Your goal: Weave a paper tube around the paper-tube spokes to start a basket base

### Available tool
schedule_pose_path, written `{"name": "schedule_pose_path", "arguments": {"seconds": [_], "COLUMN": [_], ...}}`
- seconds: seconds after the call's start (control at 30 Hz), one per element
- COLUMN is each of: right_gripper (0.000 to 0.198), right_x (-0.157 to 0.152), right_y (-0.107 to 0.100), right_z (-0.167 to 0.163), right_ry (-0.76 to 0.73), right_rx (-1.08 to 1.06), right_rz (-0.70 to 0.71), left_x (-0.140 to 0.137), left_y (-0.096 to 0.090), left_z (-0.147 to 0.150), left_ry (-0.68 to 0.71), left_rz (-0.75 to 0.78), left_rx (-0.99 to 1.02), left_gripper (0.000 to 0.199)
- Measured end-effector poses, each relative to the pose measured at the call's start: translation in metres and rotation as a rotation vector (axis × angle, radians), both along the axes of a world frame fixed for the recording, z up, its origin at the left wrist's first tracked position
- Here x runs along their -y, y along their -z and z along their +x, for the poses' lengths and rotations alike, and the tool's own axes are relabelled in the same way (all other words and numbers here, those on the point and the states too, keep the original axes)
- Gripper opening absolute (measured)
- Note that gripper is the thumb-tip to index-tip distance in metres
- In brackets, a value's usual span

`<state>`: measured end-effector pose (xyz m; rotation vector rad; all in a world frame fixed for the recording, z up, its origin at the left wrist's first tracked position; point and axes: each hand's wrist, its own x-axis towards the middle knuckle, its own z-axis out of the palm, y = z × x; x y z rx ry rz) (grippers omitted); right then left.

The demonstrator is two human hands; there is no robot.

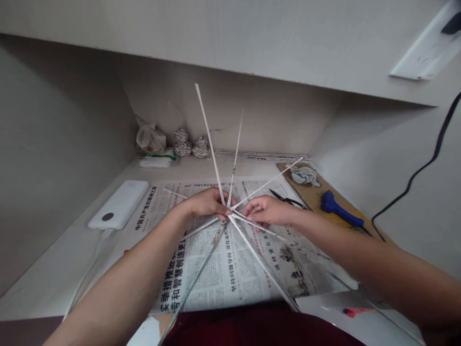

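Count: I have 1 left hand [207,201] and 1 right hand [268,211] mid-frame; 8 visible paper arms [231,218] radiate there. Upper left: 2 woven gourd shapes [182,142]. Left: 1 white power bank [120,204]. Right: 1 blue-handled tool [338,209].

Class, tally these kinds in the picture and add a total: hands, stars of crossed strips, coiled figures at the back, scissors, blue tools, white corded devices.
Hands: 2 (left hand, right hand)
Star of crossed strips: 1
Coiled figures: 2
Scissors: 1
Blue tool: 1
White corded device: 1
Total: 8
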<state>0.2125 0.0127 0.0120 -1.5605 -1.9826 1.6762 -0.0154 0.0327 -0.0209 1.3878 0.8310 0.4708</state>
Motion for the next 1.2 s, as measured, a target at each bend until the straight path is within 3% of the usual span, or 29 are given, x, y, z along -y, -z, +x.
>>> {"name": "schedule_pose_path", "arguments": {"seconds": [0.17, 0.33, 0.43, 0.7, 1.2], "right_gripper": [0.019, 0.027, 0.036, 0.051, 0.041], "right_x": [0.002, 0.017, 0.029, 0.048, 0.045], "right_y": [-0.001, -0.02, -0.025, -0.006, -0.007], "right_z": [0.003, 0.003, 0.002, 0.0, 0.008], "right_ry": [-0.108, -0.235, -0.274, -0.242, -0.187], "right_rx": [0.042, 0.223, 0.279, 0.26, 0.292], "right_rz": [0.307, 0.646, 0.76, 0.785, 0.815], "left_x": [0.001, 0.003, 0.003, 0.004, 0.005], "left_y": [0.0, -0.001, -0.003, -0.007, -0.009], "left_z": [0.002, 0.003, 0.004, 0.005, 0.004], "left_ry": [0.004, -0.024, -0.056, -0.08, -0.051], "left_rz": [0.014, 0.013, 0.003, -0.053, -0.088], "left_rx": [-0.018, -0.037, -0.021, 0.003, 0.034], "left_gripper": [0.031, 0.027, 0.028, 0.03, 0.029]}}
